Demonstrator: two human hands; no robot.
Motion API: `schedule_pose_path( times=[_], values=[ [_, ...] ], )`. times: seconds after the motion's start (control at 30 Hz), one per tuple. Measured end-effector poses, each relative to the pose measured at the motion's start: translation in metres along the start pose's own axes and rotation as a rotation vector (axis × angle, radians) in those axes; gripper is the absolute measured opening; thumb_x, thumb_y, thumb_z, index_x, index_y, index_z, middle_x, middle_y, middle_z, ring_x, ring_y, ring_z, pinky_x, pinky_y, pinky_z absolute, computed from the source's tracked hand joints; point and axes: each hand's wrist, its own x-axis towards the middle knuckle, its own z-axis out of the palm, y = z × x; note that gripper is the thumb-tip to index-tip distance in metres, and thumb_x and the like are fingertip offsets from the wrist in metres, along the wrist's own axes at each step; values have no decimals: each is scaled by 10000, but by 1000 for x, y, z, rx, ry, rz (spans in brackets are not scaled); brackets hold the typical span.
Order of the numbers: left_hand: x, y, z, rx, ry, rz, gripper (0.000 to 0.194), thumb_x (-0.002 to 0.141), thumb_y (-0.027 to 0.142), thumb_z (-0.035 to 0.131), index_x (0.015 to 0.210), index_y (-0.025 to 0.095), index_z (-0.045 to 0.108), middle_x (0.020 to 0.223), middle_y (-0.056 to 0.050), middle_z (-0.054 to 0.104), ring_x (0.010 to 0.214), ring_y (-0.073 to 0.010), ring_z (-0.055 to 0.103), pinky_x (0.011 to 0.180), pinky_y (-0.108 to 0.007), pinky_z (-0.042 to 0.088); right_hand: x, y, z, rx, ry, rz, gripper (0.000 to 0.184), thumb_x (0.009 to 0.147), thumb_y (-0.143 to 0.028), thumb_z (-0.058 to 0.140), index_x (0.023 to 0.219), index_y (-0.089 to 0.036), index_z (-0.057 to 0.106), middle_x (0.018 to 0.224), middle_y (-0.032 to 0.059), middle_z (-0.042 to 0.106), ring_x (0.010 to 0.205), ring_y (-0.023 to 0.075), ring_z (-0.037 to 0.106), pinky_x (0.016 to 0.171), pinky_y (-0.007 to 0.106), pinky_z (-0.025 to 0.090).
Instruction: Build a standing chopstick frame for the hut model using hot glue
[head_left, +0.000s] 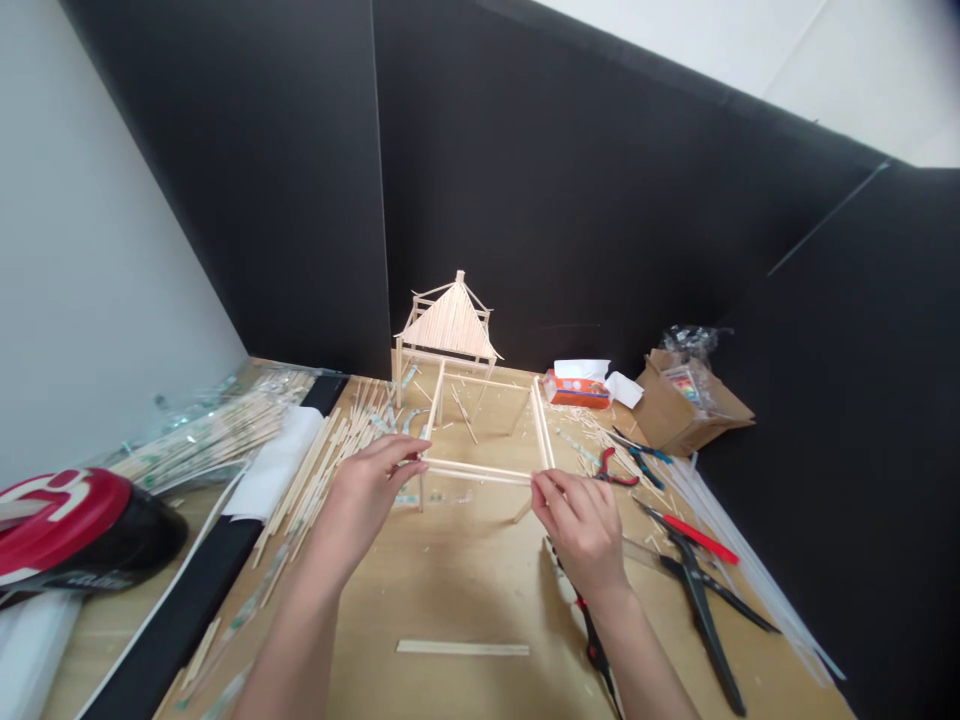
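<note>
My left hand (371, 490) pinches the left end of a thin wooden stick (480, 469) at the front left corner of a small square frame of sticks (541, 425). At the front right corner, my right hand (581, 515) has its fingertips closed on the stick's other end. Thin legs hold the frame above the wooden table (450, 580). Behind it stands a stick model with a pointed, slatted roof (454, 325). A glue gun (592, 645) lies partly hidden beneath my right forearm. Close to the front, a short flat bundle of sticks (463, 648) rests on the table.
Loose sticks (315, 470) and bagged sticks (217, 425) cover the left side. On the right lie pliers (615, 468), scissors (694, 590), a red-handled cutter (701, 538) and clear glue sticks (750, 560). A tissue pack (577, 388) and cardboard box (675, 410) stand near black panels.
</note>
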Motion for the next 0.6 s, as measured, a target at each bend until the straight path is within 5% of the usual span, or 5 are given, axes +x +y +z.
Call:
schedule_pose_path(
  times=[0.6],
  values=[
    [-1, -3, 1, 1, 33, 57, 165, 852, 298, 571, 878, 226, 718, 958, -54, 740, 898, -214, 695, 846, -339, 534, -1, -6, 3, -4, 34, 1, 229, 860, -101, 660, 1067, -197, 642, 911, 47, 740, 793, 155, 668, 752, 317, 400]
  ],
)
